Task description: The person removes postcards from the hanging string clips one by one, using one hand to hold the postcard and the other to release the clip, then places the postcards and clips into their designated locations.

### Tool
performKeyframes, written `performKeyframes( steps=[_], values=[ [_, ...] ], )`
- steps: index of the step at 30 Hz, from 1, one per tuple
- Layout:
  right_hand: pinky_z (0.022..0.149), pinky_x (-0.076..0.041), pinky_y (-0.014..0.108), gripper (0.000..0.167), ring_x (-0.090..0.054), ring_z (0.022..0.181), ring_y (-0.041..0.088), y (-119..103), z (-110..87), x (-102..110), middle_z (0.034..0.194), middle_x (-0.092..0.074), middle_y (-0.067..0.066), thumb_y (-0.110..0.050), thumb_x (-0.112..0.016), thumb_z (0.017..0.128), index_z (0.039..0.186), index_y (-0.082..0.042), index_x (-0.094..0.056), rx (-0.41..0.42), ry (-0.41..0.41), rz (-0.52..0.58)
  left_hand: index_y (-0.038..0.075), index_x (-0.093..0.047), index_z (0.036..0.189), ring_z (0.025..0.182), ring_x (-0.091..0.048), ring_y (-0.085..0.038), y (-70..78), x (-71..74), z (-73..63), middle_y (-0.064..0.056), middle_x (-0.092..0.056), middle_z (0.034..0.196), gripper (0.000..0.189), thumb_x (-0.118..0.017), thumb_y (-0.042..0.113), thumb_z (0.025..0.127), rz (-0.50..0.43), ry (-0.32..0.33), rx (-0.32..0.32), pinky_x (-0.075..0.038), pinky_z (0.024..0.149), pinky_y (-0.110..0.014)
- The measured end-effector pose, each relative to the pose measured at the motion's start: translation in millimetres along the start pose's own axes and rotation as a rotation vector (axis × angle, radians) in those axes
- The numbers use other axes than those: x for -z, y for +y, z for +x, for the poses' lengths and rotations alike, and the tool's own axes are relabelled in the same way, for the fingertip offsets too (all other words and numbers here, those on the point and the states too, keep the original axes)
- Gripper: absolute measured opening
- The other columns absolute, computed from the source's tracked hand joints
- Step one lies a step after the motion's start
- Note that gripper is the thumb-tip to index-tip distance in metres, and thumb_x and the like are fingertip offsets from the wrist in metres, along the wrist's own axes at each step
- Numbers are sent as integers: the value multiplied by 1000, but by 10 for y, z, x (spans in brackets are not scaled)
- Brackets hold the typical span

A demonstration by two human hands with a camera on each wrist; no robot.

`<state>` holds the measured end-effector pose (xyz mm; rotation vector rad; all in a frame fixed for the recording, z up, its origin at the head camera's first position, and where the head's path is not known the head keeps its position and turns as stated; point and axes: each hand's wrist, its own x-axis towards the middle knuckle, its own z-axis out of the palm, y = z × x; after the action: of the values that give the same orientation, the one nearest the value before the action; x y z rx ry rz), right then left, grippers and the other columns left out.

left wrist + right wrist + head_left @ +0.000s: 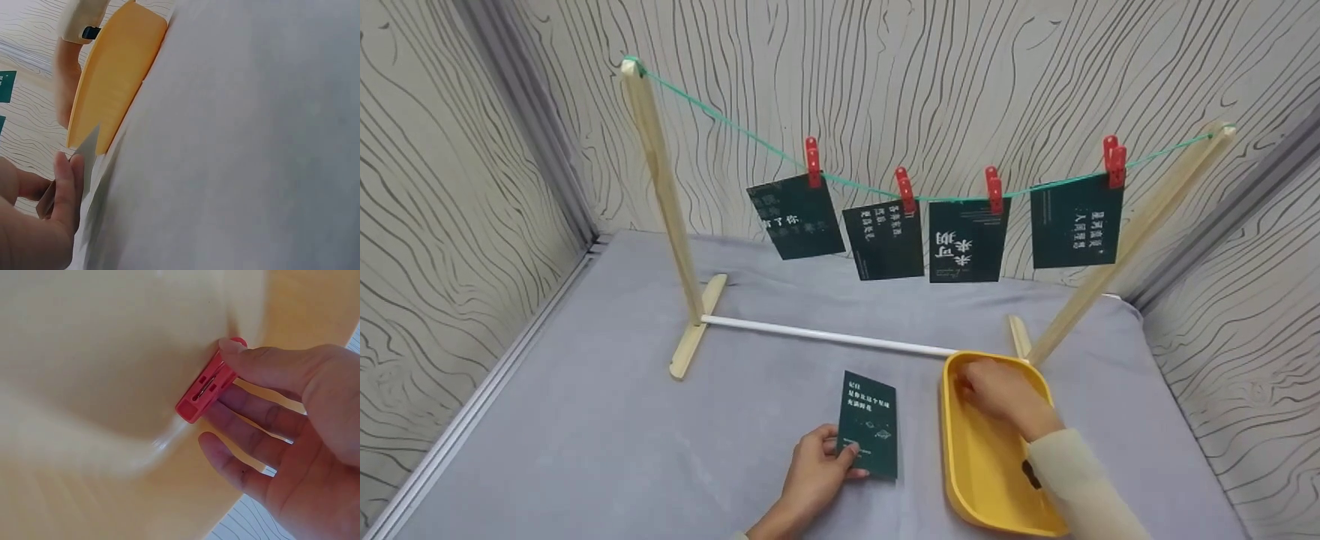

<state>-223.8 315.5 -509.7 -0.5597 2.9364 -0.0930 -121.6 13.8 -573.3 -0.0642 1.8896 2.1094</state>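
Observation:
My left hand [819, 466] holds a dark green card [874, 420] with white printed text by its lower left part, thumb in front. In the left wrist view the card [89, 157] shows nearly edge-on between the fingers. My right hand [997, 390] reaches into the far end of a yellow tray [952, 457]. Its thumb and fingers pinch a red clothespin [208, 385], as the right wrist view shows; the head view hides the clothespin behind the hand.
Several green cards [967, 240] hang by red clothespins [995, 191] from a sagging green string [712, 112]. Wooden posts [660, 187] hold the string, joined low by a white rod [825, 335]. Grey cloth [585, 420] covers the table; patterned walls [885, 67] stand behind.

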Motion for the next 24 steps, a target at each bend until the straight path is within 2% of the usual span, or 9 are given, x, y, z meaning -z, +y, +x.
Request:
performKeyframes(
  steps=[7, 12, 17, 20, 22, 24],
  values=[
    [77, -56, 36, 3, -56, 74, 19, -7, -8, -3, 79, -64, 1, -6, -72, 95, 95, -8, -75, -33, -23, 59, -11, -59, 123, 79, -79, -18, -3, -4, 66, -17, -80, 101, 25, -64, -2, 99, 15, 1, -6, -67, 71, -31],
    [88, -61, 43, 9, -61, 82, 21, -16, -2, -18, 92, -73, 3, -8, -73, 95, 104, -9, -77, -63, -19, 87, -11, -59, 122, 81, -79, -18, -6, 16, 95, -16, -79, 101, 25, -64, -2, 100, 19, 10, -5, -67, 72, -30],
    [98, -61, 49, 15, -62, 87, 22, -27, -5, -38, 103, -76, 7, -7, -72, 96, 112, -6, -75, -79, -11, 108, -11, -59, 121, 78, -79, -18, -20, 36, 106, -16, -80, 100, 26, -66, 2, 100, 32, 17, 14, -67, 72, -30],
    [96, -61, 48, 12, -61, 85, 22, -26, -13, -29, 98, -73, 6, -6, -71, 96, 108, -7, -73, -78, -9, 104, -11, -59, 121, 75, -79, -17, -20, 41, 106, -14, -80, 99, 27, -67, 4, 100, 42, 20, 27, -67, 72, -30],
    [86, -61, 42, 6, -58, 79, 21, -25, -24, -24, 87, -68, 4, -4, -70, 95, 99, -8, -72, -55, 10, 85, -12, -58, 124, 75, -79, -18, -10, 48, 99, -14, -79, 100, 30, -67, 4, 100, 55, 9, 29, -67, 72, -30],
    [74, -56, 36, 7, -53, 72, 20, -29, -34, -30, 79, -62, 3, 0, -69, 92, 91, -8, -69, -31, 35, 69, -13, -57, 127, 75, -79, -18, 2, 59, 90, -15, -79, 101, 33, -66, 3, 100, 73, -3, 30, -67, 72, -29]
  ],
)
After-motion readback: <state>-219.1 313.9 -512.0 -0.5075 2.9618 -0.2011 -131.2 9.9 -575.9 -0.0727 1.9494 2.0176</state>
